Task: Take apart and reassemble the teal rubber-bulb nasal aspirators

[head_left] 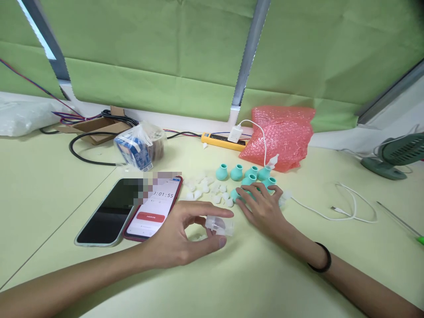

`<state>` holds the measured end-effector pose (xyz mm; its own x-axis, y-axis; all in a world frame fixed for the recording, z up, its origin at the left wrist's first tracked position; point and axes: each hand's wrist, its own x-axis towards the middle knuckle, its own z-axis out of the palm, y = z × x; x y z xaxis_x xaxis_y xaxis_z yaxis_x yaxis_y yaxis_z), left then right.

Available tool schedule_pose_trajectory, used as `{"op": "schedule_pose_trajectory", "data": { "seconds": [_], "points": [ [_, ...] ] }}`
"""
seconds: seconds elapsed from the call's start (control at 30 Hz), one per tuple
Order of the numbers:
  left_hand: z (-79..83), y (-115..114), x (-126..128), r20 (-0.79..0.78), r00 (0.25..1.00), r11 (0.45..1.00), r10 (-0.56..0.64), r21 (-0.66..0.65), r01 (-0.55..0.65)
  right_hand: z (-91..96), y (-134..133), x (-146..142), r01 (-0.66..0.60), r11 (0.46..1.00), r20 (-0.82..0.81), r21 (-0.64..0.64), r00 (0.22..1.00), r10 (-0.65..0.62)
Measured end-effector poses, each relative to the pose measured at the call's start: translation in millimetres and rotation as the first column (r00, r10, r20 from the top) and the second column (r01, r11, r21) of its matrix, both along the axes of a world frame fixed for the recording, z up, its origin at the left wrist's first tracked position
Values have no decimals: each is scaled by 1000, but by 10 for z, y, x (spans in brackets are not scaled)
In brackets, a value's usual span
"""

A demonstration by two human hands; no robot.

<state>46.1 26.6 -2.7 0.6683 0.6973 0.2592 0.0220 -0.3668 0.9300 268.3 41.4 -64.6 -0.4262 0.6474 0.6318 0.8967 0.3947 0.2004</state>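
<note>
My left hand (183, 236) pinches a small clear plastic part (218, 225) between thumb and forefinger, just above the table. My right hand (263, 205) lies over a teal silicone cap (236, 194), its fingers curled around the cap at the near edge of a cluster of several teal caps (247, 174). Between the hands lie several small white plastic pieces (208, 190), scattered on the pale yellow table (232, 282). A black band sits on my right wrist.
Two phones (132, 212) lie at the left, one showing a timer. Behind are a bagged tape roll (141, 148), a cardboard box with cables (96, 128), a yellow power strip (223, 140), pink bubble wrap (281, 134), a white cable (344, 207) and a green fan (394, 157).
</note>
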Motion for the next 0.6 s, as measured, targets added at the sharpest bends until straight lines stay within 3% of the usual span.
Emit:
{"op": "schedule_pose_trajectory", "data": {
  "seconds": [0.23, 0.33, 0.43, 0.53, 0.6],
  "points": [
    [-43, 46, 15, -59, 992, 994, 109, -3, -110, 139, -72, 27, -117, 981, -195, 155, 970, 146],
    [-64, 84, 23, -75, 983, 985, 169, -6, -170, 246, -209, -42, -292, 931, -365, 219, 861, 355],
    [-62, 101, 29, -89, 983, 985, 162, -40, -166, 255, -340, -159, -476, 877, -544, 71, 718, 434],
    [-61, 97, 36, -88, 983, 982, 163, -85, -170, 152, -396, -243, -539, 823, -605, -176, 719, 342],
    [-71, 90, 41, -78, 981, 975, 178, -121, -187, 66, -393, -258, -538, 800, -601, -264, 741, 300]
  ]
}}
